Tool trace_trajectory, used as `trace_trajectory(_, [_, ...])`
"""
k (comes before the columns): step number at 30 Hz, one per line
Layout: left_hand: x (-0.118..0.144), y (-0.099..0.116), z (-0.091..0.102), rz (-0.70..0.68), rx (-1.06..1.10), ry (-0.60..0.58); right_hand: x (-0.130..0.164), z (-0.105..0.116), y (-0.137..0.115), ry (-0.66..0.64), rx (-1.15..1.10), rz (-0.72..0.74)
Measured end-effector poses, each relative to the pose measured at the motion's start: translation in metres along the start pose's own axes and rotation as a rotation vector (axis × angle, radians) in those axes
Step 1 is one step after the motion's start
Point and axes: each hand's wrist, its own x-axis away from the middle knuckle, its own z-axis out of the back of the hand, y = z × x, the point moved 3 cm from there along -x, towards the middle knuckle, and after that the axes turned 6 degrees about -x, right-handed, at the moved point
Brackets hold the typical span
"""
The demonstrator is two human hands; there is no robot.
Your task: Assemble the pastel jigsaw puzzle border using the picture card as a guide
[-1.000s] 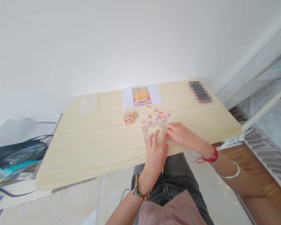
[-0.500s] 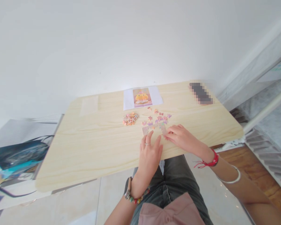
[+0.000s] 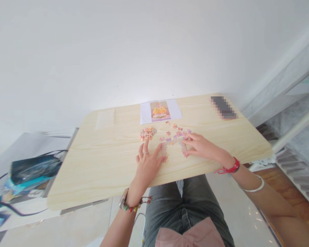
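Observation:
A partly joined jigsaw puzzle (image 3: 164, 149) lies near the table's front edge, its pieces forming a top row and two sides around bare wood. My left hand (image 3: 148, 163) rests palm down with fingers spread, its thumb side along the puzzle's left strip. At the right strip, my right hand (image 3: 204, 147) touches the pieces with thumb and fingertips held apart. Just beyond the puzzle are several loose pink and purple puzzle pieces (image 3: 179, 133). A heap of puzzle pieces (image 3: 147, 133) sits beyond my left fingertips.
A sheet with a printed picture (image 3: 160, 111) of a yellow figure lies at the back of the table (image 3: 100, 164). A pale flat sheet (image 3: 105, 119) is at the back left. The blurred phone (image 3: 223, 107) lies back right. Bags (image 3: 36, 169) stand left of the table.
My left hand has shifted left from the puzzle's lower middle to its left side, fingers spreading. My right thumb and fingers have opened apart along the right strip. The view has tilted slightly.

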Motion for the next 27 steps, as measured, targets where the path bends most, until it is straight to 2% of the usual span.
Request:
trace_trajectory(13, [-0.011,-0.002,0.004,-0.022,-0.041,-0.014,0.000,-0.005,0.004,0.017,-0.118,-0.039])
trace_trajectory(18, [-0.011,-0.003,0.003,-0.038,-0.002,0.036,-0.003,-0.004,0.004,0.027,-0.092,-0.032])
trace_trajectory(22, [-0.012,-0.004,0.002,-0.039,0.008,0.021,-0.003,-0.005,0.004,0.038,-0.068,-0.032])
trace_trajectory(27, [-0.013,-0.007,0.010,-0.037,0.022,0.049,0.000,0.003,0.008,0.103,-0.071,-0.044])
